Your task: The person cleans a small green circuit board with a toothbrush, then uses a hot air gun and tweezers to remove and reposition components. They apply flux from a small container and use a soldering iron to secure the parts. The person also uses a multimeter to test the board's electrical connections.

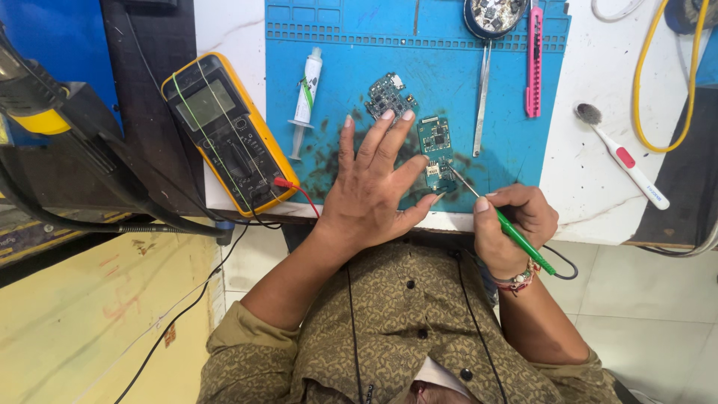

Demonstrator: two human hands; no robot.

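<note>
the left hand (372, 187) lies flat on the blue work mat (329, 67), fingers (389, 131) spread wide, with the thumb tip pressed against the lower edge of a small green circuit board (435, 146). this placement pins the board to the mat so it does not slide under tool pressure. the board sits near the front edge of the mat, between the two hands.

the right hand (516, 224) pinches a green-handled soldering iron (508, 228) in a pen grip, thumb and forefinger closed on the handle close to the metal tip. the tip angles up and left and appears to meet the lower part of the board; exact contact is too small to confirm. the cord leaves the handle behind the wrist, clear of the work.

a second circuit board (389, 96) lies just beyond the left fingertips, apart from the first. steel tweezers (482, 101) and a pink utility knife (533, 63) lie to the right of the boards, within reach of the right hand. a flux syringe (305, 101) rests on the mat's left edge, beside a yellow multimeter (228, 135) with a red probe lead. a white toothbrush (624, 157) lies on the table off the mat.
</note>
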